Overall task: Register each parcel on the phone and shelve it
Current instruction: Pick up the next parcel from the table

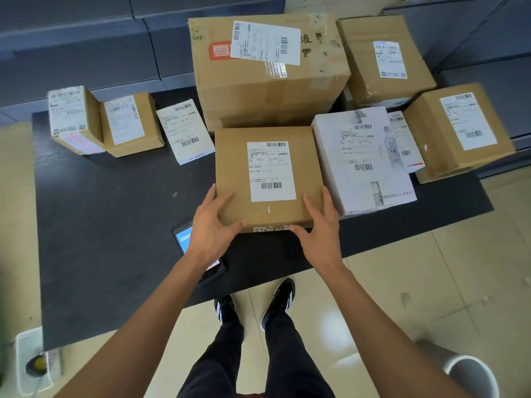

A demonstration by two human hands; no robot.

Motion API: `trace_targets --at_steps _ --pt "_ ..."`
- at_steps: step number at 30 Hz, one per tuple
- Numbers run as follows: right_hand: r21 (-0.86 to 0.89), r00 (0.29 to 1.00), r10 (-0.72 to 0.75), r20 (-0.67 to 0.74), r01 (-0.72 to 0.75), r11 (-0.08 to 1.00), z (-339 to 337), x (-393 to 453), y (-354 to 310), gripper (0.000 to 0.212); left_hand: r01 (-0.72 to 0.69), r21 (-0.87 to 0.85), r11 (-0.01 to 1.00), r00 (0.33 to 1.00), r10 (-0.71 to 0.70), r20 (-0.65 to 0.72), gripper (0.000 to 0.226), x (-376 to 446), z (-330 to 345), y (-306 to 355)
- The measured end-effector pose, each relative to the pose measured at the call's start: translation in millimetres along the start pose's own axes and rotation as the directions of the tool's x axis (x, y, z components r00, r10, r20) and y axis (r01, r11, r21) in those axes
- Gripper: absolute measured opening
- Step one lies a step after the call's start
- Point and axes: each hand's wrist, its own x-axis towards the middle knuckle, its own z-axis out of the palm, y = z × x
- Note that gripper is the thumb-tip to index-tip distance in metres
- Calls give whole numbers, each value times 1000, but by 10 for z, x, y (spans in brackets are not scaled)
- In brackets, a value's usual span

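A square brown parcel [235, 179] with a white shipping label lies flat on the dark mat [115, 225] in front of me. My left hand [214, 222] grips its near left corner, thumb on the front edge and fingers on top. My right hand [320, 229] grips the near right corner the same way. The phone [184, 239] lies on the mat with its screen lit, partly hidden under my left wrist.
A large brown carton [258, 90] stands behind the parcel and a white box [359, 156] beside it on the right. Two more brown boxes [457, 133] sit at the far right, three small parcels [126, 124] at the left. Grey shelving [86, 53] runs behind. A power strip [43, 366] lies on the floor.
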Motion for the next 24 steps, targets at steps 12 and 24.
trace_targets --at_steps 12,24 --pt "54 963 -128 -236 144 988 -271 -522 -429 83 -280 -19 960 959 279 -48 73 -455 -466 388" --pt "40 799 -86 -596 137 990 -1530 -807 -365 84 -587 -53 808 806 589 54 73 -452 -24 1718"
